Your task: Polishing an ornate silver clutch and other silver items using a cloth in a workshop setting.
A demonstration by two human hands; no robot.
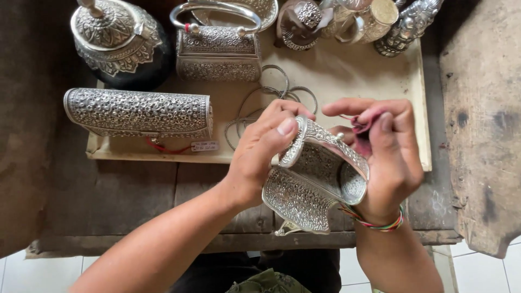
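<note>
Nearest the body, both hands hold an open silver clutch purse with embossed floral relief point(317, 179), hinged wide like a shell above the near edge of the dark wooden bench point(135, 195). The left hand point(260, 154) clamps the purse's upper rim, thumb pressed on the edge. The right hand point(388, 157) cradles the far half while its fingertips pinch a small dark red cloth scrap point(362, 123) over the opening. The grip looks light; if the thumb slips, the purse could drop onto the bench or off its near edge and dent.

Just beyond the hands a thin coiled silver chain point(271, 92) lies loose on a tan board point(347, 76); a sleeve or finger could snag it. Left of the hands rests a long cylindrical embossed silver case point(138, 113) with a red-strung tag.
</note>
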